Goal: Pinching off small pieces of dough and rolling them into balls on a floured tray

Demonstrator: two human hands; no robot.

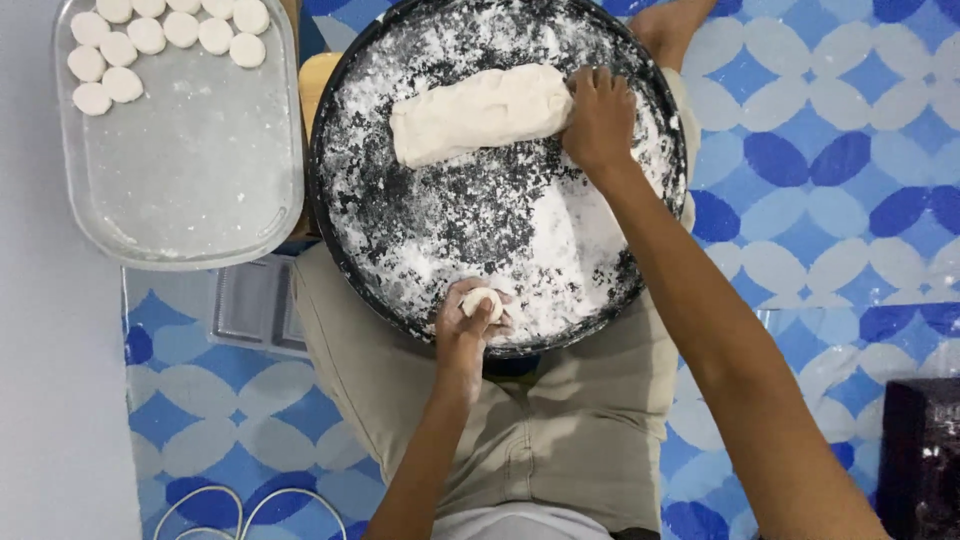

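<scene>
Fingers (487,312) of the left hand (468,330) curl around a small dough ball (481,301) at the near rim of the round black tray (345,255), dusted white with flour and resting on the person's lap. Across the tray, the right hand (600,118) clamps down on the end of a long dough log (480,112) lying at the tray's far side. Left of the tray, a clear plastic container (190,190) holds a cluster of flat white dough discs (150,35). Portioning appears under way; shaping the held ball would demand gentle, even pressure.
</scene>
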